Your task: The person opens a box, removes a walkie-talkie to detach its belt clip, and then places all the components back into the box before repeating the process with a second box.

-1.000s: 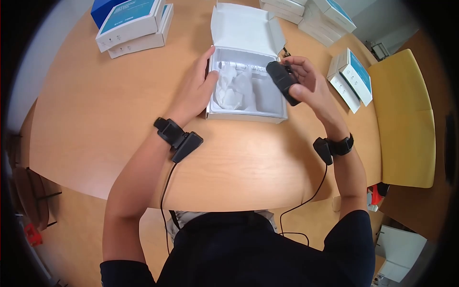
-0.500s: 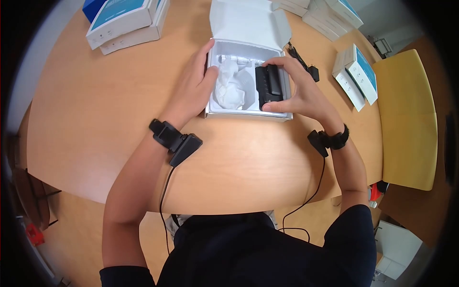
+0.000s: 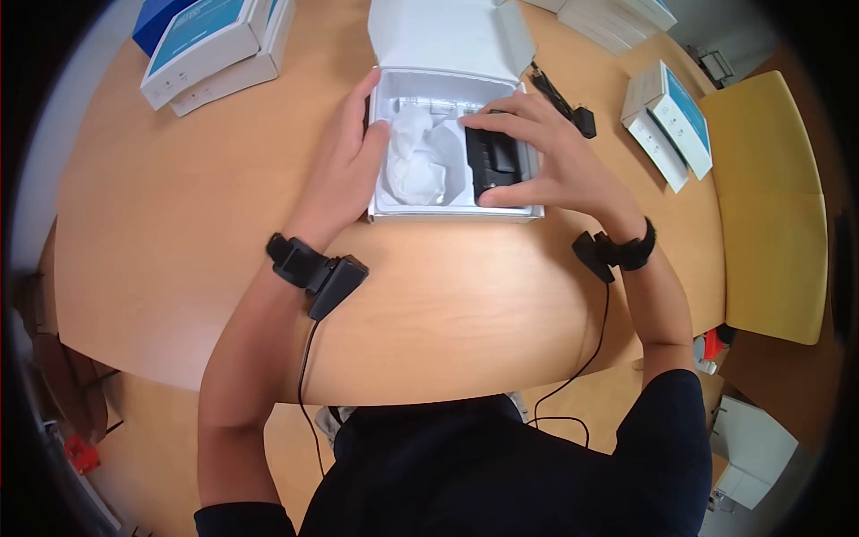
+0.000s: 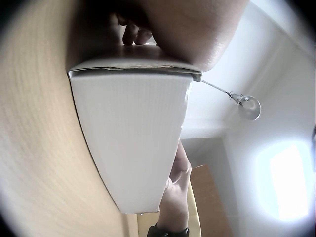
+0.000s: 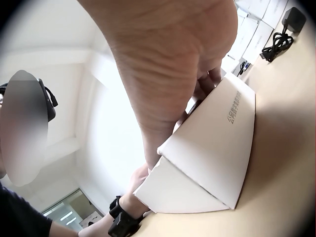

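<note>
An open white box [image 3: 447,214] with a moulded white tray inside stands on the table, its lid [image 3: 438,36] folded back. My left hand [image 3: 343,174] holds the box's left wall, thumb at the top edge and fingers along the outside. Inside the right compartment lies a black rectangular device [image 3: 489,161] of unclear kind. My right hand [image 3: 565,159] spans it, fingertips at its far end and thumb at its near end. Something in crumpled white wrapping [image 3: 416,174] fills part of the left compartment. From the right wrist view, the box wall hides the device.
A black cable with a plug adapter [image 3: 583,123] lies right of the box. White and blue boxes [image 3: 210,54] are stacked at the back left, with more boxes [image 3: 608,22] at the back right. Another pair of boxes [image 3: 671,121] stands near a yellow chair [image 3: 774,206].
My right hand has brought the black device from above the box's right side down into the right compartment. The left hand has stayed on the box. The head view has shifted slightly.
</note>
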### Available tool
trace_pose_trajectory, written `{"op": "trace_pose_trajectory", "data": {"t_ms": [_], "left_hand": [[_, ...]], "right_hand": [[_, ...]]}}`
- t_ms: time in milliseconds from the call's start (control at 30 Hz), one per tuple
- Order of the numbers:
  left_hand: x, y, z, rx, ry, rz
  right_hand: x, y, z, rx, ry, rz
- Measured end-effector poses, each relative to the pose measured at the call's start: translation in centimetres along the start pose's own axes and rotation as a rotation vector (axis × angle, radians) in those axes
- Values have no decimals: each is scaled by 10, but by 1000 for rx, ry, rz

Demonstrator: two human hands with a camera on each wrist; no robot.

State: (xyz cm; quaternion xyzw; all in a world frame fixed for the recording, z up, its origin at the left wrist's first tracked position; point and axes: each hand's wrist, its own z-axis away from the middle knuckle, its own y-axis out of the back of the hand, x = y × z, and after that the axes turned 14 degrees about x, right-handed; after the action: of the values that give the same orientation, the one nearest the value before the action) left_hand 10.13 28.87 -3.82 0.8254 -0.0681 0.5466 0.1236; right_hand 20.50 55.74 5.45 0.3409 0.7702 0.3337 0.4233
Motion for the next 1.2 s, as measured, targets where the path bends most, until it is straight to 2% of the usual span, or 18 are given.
{"op": "trace_pose_trajectory", "data": {"t_ms": [167, 233, 467, 633, 667, 767, 900, 1033, 1200], "left_hand": [[-1, -1, -1, -3, -21, -16], [5, 2, -1, -33, 24, 1], [-2, -1, 0, -7, -24, -2], [1, -1, 0, -9, 30, 29], [0, -2, 0, -6, 38, 42], [0, -1, 0, -25, 49, 89], [3, 0, -1, -31, 68, 83], [4, -1, -1, -35, 57, 97], [2, 2, -1, -46, 55, 85]], "right_hand": [[0, 3, 5, -60, -52, -89], [1, 3, 5, -49, -55, -94], [4, -3, 8, -21, 11, -60], [2, 0, 12, -71, 45, -39], [-2, -2, 14, -17, 83, -17], [3, -7, 18, -8, 53, -33], [2, -8, 18, 20, 147, 58], [-3, -4, 16, -37, 113, 86], [-12, -10, 21, 9, 59, 72]]}}
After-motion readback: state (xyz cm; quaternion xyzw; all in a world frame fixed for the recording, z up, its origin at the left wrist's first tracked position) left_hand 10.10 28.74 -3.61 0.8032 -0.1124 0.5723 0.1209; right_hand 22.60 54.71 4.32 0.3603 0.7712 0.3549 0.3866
